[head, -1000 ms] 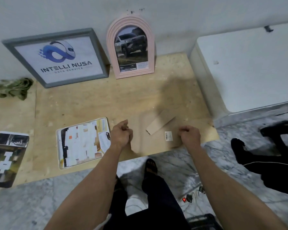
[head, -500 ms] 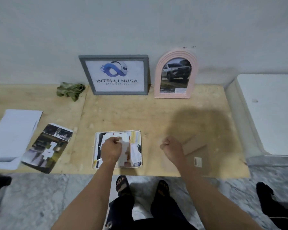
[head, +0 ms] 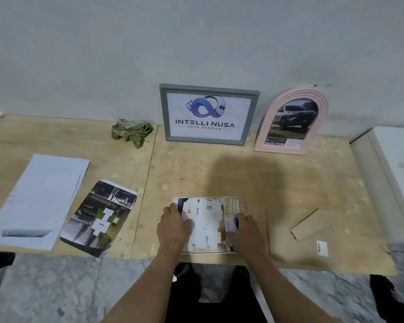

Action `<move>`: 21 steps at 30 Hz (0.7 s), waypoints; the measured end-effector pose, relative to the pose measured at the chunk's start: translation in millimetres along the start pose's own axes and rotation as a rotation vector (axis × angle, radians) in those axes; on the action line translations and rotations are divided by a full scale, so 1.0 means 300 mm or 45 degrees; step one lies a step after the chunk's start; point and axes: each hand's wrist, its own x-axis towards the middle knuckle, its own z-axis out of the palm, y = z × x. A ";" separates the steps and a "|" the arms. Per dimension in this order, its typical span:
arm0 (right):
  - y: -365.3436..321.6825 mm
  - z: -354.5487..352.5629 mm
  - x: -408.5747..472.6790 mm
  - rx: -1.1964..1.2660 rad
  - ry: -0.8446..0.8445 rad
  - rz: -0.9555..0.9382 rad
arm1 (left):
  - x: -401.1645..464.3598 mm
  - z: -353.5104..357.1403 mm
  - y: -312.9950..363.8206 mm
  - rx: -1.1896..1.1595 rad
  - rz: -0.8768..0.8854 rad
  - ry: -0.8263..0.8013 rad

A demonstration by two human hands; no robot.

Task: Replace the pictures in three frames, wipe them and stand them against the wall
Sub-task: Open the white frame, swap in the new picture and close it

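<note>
Both hands, the left hand [head: 173,226] and right hand [head: 246,230], rest spread flat on the white frame [head: 205,226] at the near desk edge. Two frames already stand at the wall. Next, I think, comes fitting its cardboard back [head: 313,231].

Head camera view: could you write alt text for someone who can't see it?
Both hands, left hand and right hand, rest on a white frame lying flat on a plywood board. A grey frame and a pink arched frame lean against the wall, a green cloth beside them.
</note>
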 end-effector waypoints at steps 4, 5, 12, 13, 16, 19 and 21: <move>-0.033 0.022 -0.008 0.029 0.093 0.088 | 0.011 0.003 -0.010 -0.008 0.043 0.031; -0.043 0.027 -0.012 0.039 0.108 0.104 | 0.012 0.001 -0.019 0.008 0.056 0.037; -0.069 0.045 -0.021 -0.198 0.213 0.145 | 0.010 -0.013 -0.070 0.172 0.190 0.084; -0.071 0.055 -0.025 -0.229 0.218 0.158 | 0.008 -0.012 -0.074 0.207 0.183 0.079; -0.077 0.069 -0.026 -0.247 0.234 0.191 | 0.003 -0.007 -0.041 0.275 0.149 0.050; -0.074 0.083 -0.026 -0.155 0.225 0.194 | 0.001 0.000 0.010 0.178 0.021 0.067; -0.072 0.084 -0.019 0.029 0.223 0.221 | 0.018 -0.010 0.032 0.034 -0.131 0.063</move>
